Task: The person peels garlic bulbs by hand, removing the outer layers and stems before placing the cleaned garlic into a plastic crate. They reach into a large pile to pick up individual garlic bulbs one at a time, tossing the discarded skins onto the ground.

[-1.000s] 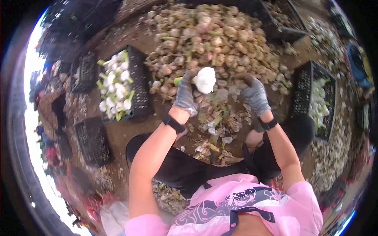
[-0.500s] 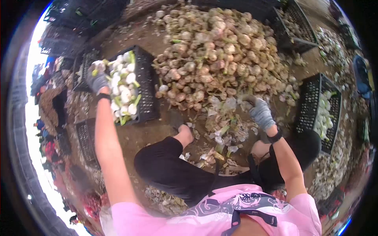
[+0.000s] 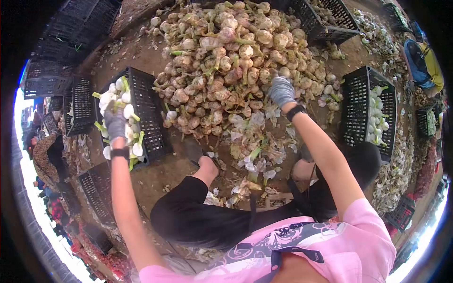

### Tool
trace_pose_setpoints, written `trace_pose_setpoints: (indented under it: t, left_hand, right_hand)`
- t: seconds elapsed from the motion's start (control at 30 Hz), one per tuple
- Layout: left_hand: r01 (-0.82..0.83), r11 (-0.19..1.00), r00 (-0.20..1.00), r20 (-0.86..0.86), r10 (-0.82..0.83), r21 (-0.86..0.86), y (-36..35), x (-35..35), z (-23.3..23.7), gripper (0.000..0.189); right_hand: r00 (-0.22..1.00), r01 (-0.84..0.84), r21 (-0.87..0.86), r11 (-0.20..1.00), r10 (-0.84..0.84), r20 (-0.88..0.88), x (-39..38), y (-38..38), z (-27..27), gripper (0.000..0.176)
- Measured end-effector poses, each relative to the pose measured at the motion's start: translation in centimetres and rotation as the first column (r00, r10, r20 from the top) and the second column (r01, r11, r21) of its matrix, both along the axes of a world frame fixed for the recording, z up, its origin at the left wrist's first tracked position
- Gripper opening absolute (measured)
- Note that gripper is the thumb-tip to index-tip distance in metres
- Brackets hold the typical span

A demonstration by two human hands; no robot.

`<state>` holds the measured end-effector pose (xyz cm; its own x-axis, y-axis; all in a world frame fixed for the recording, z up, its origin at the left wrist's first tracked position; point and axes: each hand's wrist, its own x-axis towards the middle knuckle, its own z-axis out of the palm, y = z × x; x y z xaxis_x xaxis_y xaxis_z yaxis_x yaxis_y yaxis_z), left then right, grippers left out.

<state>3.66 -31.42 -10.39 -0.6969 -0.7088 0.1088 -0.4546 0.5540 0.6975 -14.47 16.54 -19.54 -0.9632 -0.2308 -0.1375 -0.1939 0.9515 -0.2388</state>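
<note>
My left hand [image 3: 115, 123], in a grey glove, is over the black crate [image 3: 150, 120] on the left. Its fingers are stretched out on top of the cleaned white garlic bulbs [image 3: 126, 97] with green stems. The glove hides the bulbs beneath it. My right hand [image 3: 282, 92], also gloved, is at the lower right of a heap of unpeeled garlic [image 3: 217, 70]. Its fingers are curled at the bulbs, with a small dark thing at the fingertips that I cannot make out.
Another black crate [image 3: 363, 108] with cleaned garlic stands at the right. Loose garlic skins [image 3: 257, 141] lie between my feet. A crate [image 3: 330, 28] is behind the heap, and stacked black crates [image 3: 71, 42] rise at the far left. A blue and yellow bundle [image 3: 424, 66] lies far right.
My left hand has moved from the crate's far left edge onto the cleaned bulbs. My right hand has gone from above the skins up to the heap. The view has shifted.
</note>
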Motion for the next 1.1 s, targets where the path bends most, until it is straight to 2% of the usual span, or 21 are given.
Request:
trace_pose_setpoints:
  t: [0.03, 0.07, 0.1, 0.13, 0.3, 0.4, 0.43, 0.47, 0.5, 0.57, 0.63, 0.73, 0.8, 0.83, 0.87, 0.9, 0.93, 0.97, 1.03, 1.07, 1.1]
  left_hand:
    - [0.144, 0.989, 0.981, -0.125, -0.146, -0.023, 3.0, 0.2, 0.6, 0.039]
    - [0.081, 0.964, 0.995, -0.072, -0.065, 0.252, 6.8, 0.2, 2.5, 0.035]
    - [0.13, 0.976, 0.991, -0.02, -0.129, 0.173, 11.3, 0.3, 5.1, 0.034]
    - [0.122, 0.903, 0.992, -0.025, -0.122, 0.412, 14.0, 0.6, 6.6, 0.032]
    - [0.434, 0.773, 0.871, 0.002, -0.49, 0.462, 20.7, 2.0, 10.2, 0.037]
    - [0.439, 0.675, 0.847, -0.021, -0.531, 0.594, 22.8, 1.9, 11.7, 0.046]
    - [0.448, 0.668, 0.844, -0.036, -0.535, 0.594, 24.0, 1.5, 11.8, 0.046]
    - [0.488, 0.664, 0.827, -0.056, -0.56, 0.566, 25.3, 0.9, 12.0, 0.053]
    - [0.526, 0.661, 0.809, -0.074, -0.584, 0.535, 26.8, 0.4, 12.4, 0.06]
    - [0.643, 0.647, 0.727, -0.061, -0.683, 0.41, 29.4, -0.7, 11.2, 0.077]
    - [0.635, 0.706, 0.709, 0.126, -0.694, 0.314, 33.1, -2.2, 13.3, 0.083]
    - [0.656, 0.605, 0.716, -0.12, -0.687, 0.451, 36.0, -3.2, 13.0, 0.082]
    - [0.608, 0.218, 0.734, -0.436, -0.521, 0.763, 36.5, -3.5, 12.0, 0.082]
    - [0.611, 0.219, 0.731, -0.436, -0.526, 0.761, 36.5, -3.2, 11.4, 0.082]
    - [0.647, 0.319, 0.733, -0.451, -0.509, 0.692, 36.6, -2.7, 11.3, 0.081]
    - [0.67, 0.416, 0.734, -0.467, -0.492, 0.614, 36.6, -2.4, 11.0, 0.079]
    - [0.705, 0.392, 0.708, -0.558, -0.433, 0.591, 36.3, -2.6, 10.0, 0.077]
    - [0.704, 0.394, 0.71, -0.554, -0.436, 0.592, 36.1, -2.5, 9.8, 0.077]
    - [0.633, 0.554, 0.773, -0.476, -0.42, 0.541, 35.3, -2.3, 9.5, 0.074]
    - [0.616, 0.587, 0.787, -0.427, -0.445, 0.525, 35.4, -2.0, 11.2, 0.074]
    - [0.616, 0.588, 0.788, -0.425, -0.446, 0.525, 35.5, -2.1, 11.0, 0.074]
  right_hand:
    - [0.987, -0.032, 0.043, 0.999, 0.039, -0.155, -0.2, -0.6, -2.7, 0.039]
    - [0.998, -0.035, 0.122, 0.992, 0.027, 0.065, -1.0, -1.3, -3.1, 0.049]
    - [0.96, -0.056, 0.198, 0.979, -0.002, 0.279, -1.8, -2.0, -3.4, 0.059]
    - [0.99, -0.028, 0.204, 0.979, -0.002, 0.142, -2.4, -2.1, -6.0, 0.061]
    - [0.972, -0.161, 0.11, 0.981, 0.176, -0.152, -2.6, 0.3, -4.1, 0.06]
    - [0.913, 0.264, -0.195, 0.944, -0.179, 0.368, -2.6, 3.0, 1.6, 0.037]
    - [0.916, 0.266, -0.19, 0.945, -0.186, 0.355, -2.3, 3.8, 3.1, 0.037]
    - [0.658, 0.656, -0.482, 0.58, -0.128, 0.742, -1.4, 4.2, 5.0, 0.027]
    - [0.37, 0.922, -0.386, 0.044, 0.204, 0.906, -0.4, 4.4, 6.9, 0.019]
    - [0.444, 0.891, -0.43, -0.146, 0.477, 0.758, 2.3, 4.1, 10.7, 0.019]
    - [0.287, 0.921, -0.385, -0.058, 0.77, 0.57, 4.3, 3.8, 14.4, 0.023]
    - [0.2, 0.968, -0.245, -0.059, 0.773, 0.603, 8.2, 3.4, 19.1, 0.023]
    - [0.18, 0.965, -0.261, -0.02, 0.775, 0.606, 9.2, 4.2, 19.5, 0.025]
    - [0.185, 0.964, -0.264, -0.025, 0.776, 0.602, 9.1, 5.2, 19.4, 0.025]
    - [0.485, 0.52, -0.839, 0.161, 0.752, 0.445, 9.0, 6.5, 19.0, 0.029]
    - [0.599, -0.209, -0.927, 0.31, 0.791, 0.129, 8.8, 7.7, 18.5, 0.034]
    - [0.406, -0.826, -0.559, 0.076, 0.768, -0.496, 7.1, 7.9, 16.7, 0.043]
    - [0.408, -0.824, -0.562, 0.074, 0.766, -0.497, 7.3, 7.9, 16.0, 0.043]
    - [0.548, -0.475, -0.675, 0.565, 0.79, 0.276, 8.0, 8.0, 14.7, 0.047]
    - [0.549, -0.472, -0.678, 0.564, 0.79, 0.275, 8.5, 7.8, 15.1, 0.047]
    - [0.619, -0.579, -0.422, 0.698, 0.713, 0.329, 8.8, 7.4, 15.5, 0.046]
